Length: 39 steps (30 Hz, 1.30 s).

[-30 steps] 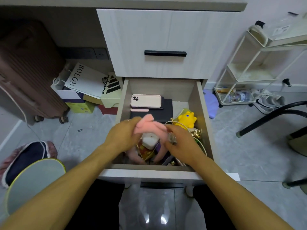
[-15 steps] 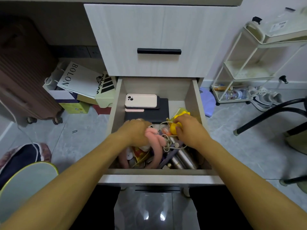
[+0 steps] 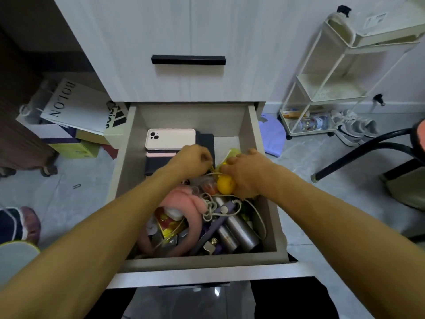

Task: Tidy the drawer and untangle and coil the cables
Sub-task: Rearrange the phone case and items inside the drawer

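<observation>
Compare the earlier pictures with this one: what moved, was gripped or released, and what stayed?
Both hands let the pink plush drop into the drawer and reached farther back; the right hand took a grip on the yellow toy, the left hand pinches beside it. The phone stayed.

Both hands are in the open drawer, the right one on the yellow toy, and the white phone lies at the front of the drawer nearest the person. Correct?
Not quite. In the head view the white phone lies at the back of the drawer, beyond both hands. The rest holds: right hand on the yellow toy, left hand inside too.
</observation>
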Available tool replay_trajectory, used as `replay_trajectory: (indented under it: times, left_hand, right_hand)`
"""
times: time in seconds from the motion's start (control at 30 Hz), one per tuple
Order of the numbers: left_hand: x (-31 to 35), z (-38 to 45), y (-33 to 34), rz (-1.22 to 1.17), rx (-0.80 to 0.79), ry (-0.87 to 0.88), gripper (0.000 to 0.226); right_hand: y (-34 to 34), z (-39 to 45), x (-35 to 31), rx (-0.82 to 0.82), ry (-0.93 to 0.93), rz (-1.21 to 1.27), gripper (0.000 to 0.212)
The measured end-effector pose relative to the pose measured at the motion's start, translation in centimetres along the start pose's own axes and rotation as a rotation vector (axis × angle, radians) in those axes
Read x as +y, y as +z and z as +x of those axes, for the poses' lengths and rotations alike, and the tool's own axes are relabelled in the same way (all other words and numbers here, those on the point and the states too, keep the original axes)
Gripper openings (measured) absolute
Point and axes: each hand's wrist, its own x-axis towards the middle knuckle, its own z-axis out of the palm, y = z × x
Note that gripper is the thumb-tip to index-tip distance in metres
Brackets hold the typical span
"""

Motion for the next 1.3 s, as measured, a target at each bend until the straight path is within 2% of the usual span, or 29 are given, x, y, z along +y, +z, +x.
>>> replay_trajectory:
  times: [0.1,0.23,0.37,0.43,0.53,0.7,0.77,0.87,0.93,1.03,1.13,1.3]
  left_hand:
    - [1.7,3.9,1.7,-0.054,-0.12,-0.079,0.024]
    - [2.3,7.7,3.2,-0.068,-0.278,-0.283,0.042]
    - [2.1,9.0,2.6,-0.126,-0.314,-0.312,0.041]
    - [1.6,9.0,2.6,-0.148,-0.276,-0.307,0.041]
    - [0.9,8.8,3.4,-0.308,-0.178,-0.324,0.039]
    - [0.8,7.3,3.8,-0.677,0.21,-0.316,0.025]
    - [0.1,6.3,2.6,-0.8,0.301,-0.315,0.026]
    - [-1.3,4.1,0.2,-0.883,0.305,-0.328,0.029]
    - [-2.4,2.3,-1.0,-0.914,0.27,-0.342,0.024]
    - [-3.9,-0.5,-1.9,-0.935,0.2,-0.388,0.019]
    - [-4.8,-2.9,-1.8,-1.091,0.144,-0.413,0.019]
    - [-5.4,-4.6,-2.1,-1.381,0.276,-0.479,0.022]
  right_hand:
    - [0.4,-0.9,0.5,0.032,-0.055,0.044,0.061]
    - [2.3,-2.3,0.5,0.187,-0.078,0.047,0.063]
    - [2.7,-1.9,0.7,0.251,-0.078,0.102,0.065]
    - [2.9,-1.8,0.6,0.257,-0.077,0.121,0.064]
    - [3.2,-1.8,0.7,0.269,-0.066,0.157,0.066]
    - [3.4,-1.9,0.7,0.251,-0.036,0.129,0.062]
    - [3.5,-1.9,0.6,0.243,-0.022,0.145,0.062]
    - [3.9,-1.7,0.3,0.3,0.011,0.201,0.054]
    - [3.5,-2.0,-0.2,0.341,0.04,0.266,0.046]
    - [3.3,-1.9,-1.0,0.406,0.09,0.385,0.045]
    - [3.4,-1.9,-2.2,0.507,0.137,0.53,0.03]
    - [3.0,-1.6,-4.9,0.57,0.051,0.675,0.022]
